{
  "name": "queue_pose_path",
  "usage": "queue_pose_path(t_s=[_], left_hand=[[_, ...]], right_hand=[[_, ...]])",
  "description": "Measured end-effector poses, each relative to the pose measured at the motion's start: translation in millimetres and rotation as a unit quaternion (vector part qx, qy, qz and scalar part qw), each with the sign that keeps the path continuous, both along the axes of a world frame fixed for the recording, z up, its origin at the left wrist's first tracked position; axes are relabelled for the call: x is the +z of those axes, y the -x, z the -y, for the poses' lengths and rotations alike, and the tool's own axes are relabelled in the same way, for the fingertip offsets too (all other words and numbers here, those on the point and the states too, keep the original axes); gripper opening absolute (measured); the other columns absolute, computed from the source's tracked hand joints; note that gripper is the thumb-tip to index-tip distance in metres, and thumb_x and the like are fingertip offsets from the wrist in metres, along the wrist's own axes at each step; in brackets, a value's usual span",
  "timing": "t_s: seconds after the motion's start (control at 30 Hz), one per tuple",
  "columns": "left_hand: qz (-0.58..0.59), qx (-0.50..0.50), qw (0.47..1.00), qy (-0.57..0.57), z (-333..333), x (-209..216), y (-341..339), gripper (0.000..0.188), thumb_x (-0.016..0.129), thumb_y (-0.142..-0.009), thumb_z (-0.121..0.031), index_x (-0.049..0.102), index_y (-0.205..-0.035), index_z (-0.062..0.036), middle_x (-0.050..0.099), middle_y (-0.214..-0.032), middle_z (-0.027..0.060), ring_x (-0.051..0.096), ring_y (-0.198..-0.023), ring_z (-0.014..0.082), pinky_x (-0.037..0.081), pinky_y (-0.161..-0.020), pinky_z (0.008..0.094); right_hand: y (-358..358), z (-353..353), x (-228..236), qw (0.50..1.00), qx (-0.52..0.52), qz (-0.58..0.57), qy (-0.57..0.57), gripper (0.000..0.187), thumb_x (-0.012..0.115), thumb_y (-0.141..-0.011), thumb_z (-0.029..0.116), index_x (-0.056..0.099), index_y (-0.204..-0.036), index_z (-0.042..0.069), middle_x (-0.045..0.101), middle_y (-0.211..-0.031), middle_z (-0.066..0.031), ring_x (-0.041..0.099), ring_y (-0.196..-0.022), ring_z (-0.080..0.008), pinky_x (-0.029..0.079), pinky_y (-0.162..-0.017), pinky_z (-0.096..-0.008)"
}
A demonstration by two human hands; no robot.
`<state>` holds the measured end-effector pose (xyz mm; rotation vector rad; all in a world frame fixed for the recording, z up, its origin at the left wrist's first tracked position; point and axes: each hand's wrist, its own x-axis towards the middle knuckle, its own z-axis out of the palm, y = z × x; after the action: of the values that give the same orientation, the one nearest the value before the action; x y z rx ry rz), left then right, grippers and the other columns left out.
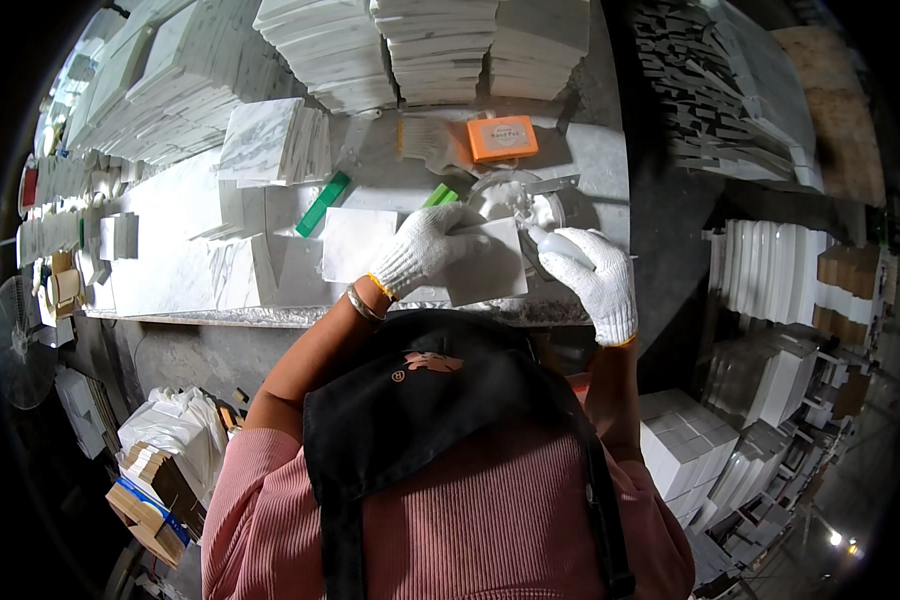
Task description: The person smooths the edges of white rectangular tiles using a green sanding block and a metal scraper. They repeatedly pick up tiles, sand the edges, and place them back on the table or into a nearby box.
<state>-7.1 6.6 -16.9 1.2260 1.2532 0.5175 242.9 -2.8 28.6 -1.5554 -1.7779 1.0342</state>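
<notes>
In a white knit glove, my left hand (418, 248) grips a square marble tile (492, 266) by its left side, tilted above the bench. My right hand (598, 280), also gloved, is closed round a pale rounded tool (562, 244). The tool's tip points at the tile's upper right edge; its exact kind is hard to make out. Just beyond the tile sits a round dish of white paste (542, 208), with a flat grey strip lying across its rim. A second white tile (356, 243) lies flat to the left of my left hand.
On the bench are an orange sanding pad (502, 138), a green bar (322, 204) and a smaller green block (439, 195). Tall tile stacks (325, 50) line the back; further tile piles (202, 270) stand left. Boxes and slabs (770, 270) crowd the right side.
</notes>
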Motion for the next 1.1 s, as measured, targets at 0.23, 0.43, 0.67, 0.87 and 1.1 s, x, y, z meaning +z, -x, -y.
queue_pose_path(t_s=[0.23,0.43,0.67,0.87,1.1], left_hand=[[0.0,0.005,1.0,-0.012,1,-1,0,0.033,0.072,-0.082,-0.022,0.067,-0.108,-0.0021,0.068,-0.091,0.0088,0.064,-0.085,0.0163,0.05,-0.077,0.031],[-0.016,-0.004,1.0,-0.026,-1,2,-1,0.034,0.072,-0.083,-0.021,0.067,-0.108,-0.0005,0.068,-0.092,0.0097,0.064,-0.086,0.0166,0.05,-0.079,0.0313],[-0.015,0.001,1.0,-0.017,0,5,-3,0.036,0.07,-0.084,-0.02,0.066,-0.112,0.0016,0.069,-0.095,0.0098,0.063,-0.087,0.0157,0.049,-0.081,0.03],[-0.016,0.0,1.0,0.0,-1,13,-5,0.036,0.07,-0.085,-0.02,0.065,-0.113,0.0019,0.069,-0.095,0.0087,0.062,-0.087,0.0136,0.049,-0.08,0.0284],[-0.043,-0.022,0.999,-0.014,2,17,-1,0.035,0.069,-0.086,-0.019,0.064,-0.114,0.002,0.068,-0.095,0.0062,0.062,-0.086,0.0123,0.05,-0.077,0.0271]], right_hand=[[-7,3,-7,0.996,-0.034,-0.062,0.049,0.033,0.079,-0.077,0.017,0.07,-0.104,0.001,0.07,-0.092,-0.0111,0.068,-0.085,-0.0188,0.052,-0.075,-0.0305],[-38,15,-18,0.979,-0.12,-0.12,0.108,0.033,0.076,-0.081,0.013,0.066,-0.11,-0.001,0.069,-0.098,-0.0062,0.062,-0.088,-0.0115,0.05,-0.08,-0.0269],[-68,21,-75,0.97,-0.205,-0.131,-0.016,0.031,0.076,-0.08,0.009,0.066,-0.109,0.003,0.068,-0.102,-0.0051,0.062,-0.093,-0.0141,0.051,-0.084,-0.0288],[-67,16,-103,0.982,-0.148,0.081,-0.081,0.034,0.064,-0.077,-0.004,0.067,-0.108,0.007,0.069,-0.105,-0.0091,0.065,-0.099,-0.0229,0.05,-0.091,-0.0317],[-63,40,-83,0.964,-0.262,0.037,-0.033,0.032,0.065,-0.082,0.004,0.066,-0.114,0.007,0.068,-0.108,-0.0111,0.065,-0.099,-0.0213,0.051,-0.088,-0.0336]])
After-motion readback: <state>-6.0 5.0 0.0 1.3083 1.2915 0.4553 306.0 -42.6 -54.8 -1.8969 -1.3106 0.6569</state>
